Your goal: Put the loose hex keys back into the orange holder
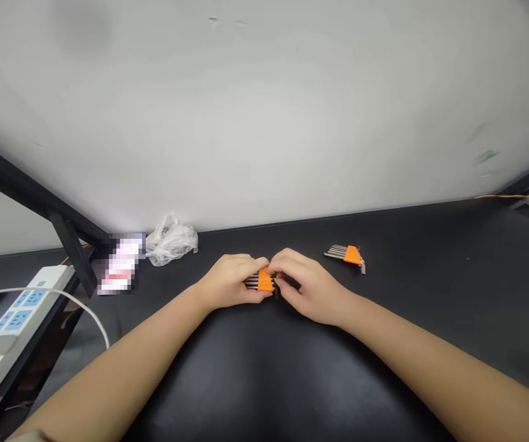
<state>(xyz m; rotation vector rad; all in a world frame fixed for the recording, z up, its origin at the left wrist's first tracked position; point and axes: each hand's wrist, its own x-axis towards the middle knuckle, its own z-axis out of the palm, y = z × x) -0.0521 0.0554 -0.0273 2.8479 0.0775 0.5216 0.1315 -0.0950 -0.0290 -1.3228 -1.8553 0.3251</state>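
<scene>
My left hand is closed around a hex key set, thumb and fingers on opposite edges of its orange holder. Dark metal shafts of the keys show between that thumb and the fingers. At the right side of the holder, my right hand pinches a hex key by its bent end; the fingertips partly hide it. A second hex key set, also with an orange holder, lies on the black table behind my right hand, its long shafts pointing left and short ends to the right.
A crumpled clear plastic bag rests by the wall at the back left. Beside it is a pixelated bright screen. A white power strip and a white cable are at the left. Black frame bars slant along the left edge.
</scene>
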